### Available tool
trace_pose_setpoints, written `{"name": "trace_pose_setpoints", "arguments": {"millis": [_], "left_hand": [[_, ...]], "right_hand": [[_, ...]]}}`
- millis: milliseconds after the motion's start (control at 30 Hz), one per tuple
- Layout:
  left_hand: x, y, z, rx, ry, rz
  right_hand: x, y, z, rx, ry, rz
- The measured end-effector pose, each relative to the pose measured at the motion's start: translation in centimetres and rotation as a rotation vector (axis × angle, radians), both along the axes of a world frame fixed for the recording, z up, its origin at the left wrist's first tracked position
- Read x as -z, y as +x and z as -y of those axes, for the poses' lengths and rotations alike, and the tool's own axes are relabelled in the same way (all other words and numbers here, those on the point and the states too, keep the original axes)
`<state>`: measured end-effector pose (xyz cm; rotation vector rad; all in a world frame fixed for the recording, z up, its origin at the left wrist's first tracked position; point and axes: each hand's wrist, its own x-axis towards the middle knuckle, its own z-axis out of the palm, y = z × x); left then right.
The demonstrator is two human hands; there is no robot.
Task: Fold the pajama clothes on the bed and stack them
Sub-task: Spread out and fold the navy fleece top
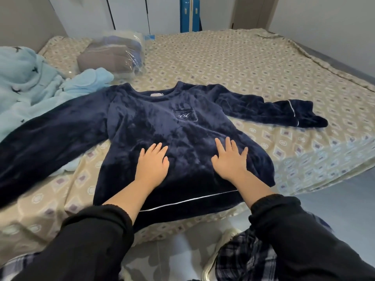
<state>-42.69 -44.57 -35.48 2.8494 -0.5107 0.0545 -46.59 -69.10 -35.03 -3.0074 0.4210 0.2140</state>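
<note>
No words or numbers can be read. The navy pajama top (152,122) bears a pale embroidered emblem (183,116) on its chest pocket (193,119), a looping monogram whose letters cannot be made out. The small neck label (156,94) inside the collar is too blurred to read.

Soft, even indoor light, fairly bright, with no hard shadows. The sheet on the bed (243,63) turns paler and washed out toward 3 o'clock. The dark blue top (162,126) shows a faint sheen in patches. Small glints sit on the plastic bag (129,55) at 10 o'clock. Wide-angle bending curves the bed edge at 2 o'clock. The black sleeves (87,246) at 7 o'clock look smeared.
</note>
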Motion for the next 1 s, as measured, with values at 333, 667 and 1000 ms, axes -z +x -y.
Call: {"name": "trace_pose_setpoints", "arguments": {"millis": [333, 667, 1000], "left_hand": [[-3.8, -0.7, -13.1, -0.632, -0.612, -0.117], [-2.9, -2.6, -14.1, -0.424, -0.818, -0.730], [-4.4, -3.9, -15.8, -0.561, -1.299, -1.057]], "right_hand": [[-0.8, 1.8, -11.0, -0.331, 0.106, 0.162], [1.9, 2.1, -12.0, -0.349, 0.089, 0.093], [1.6, 1.9, -11.9, -0.338, 0.103, 0.090]]}}
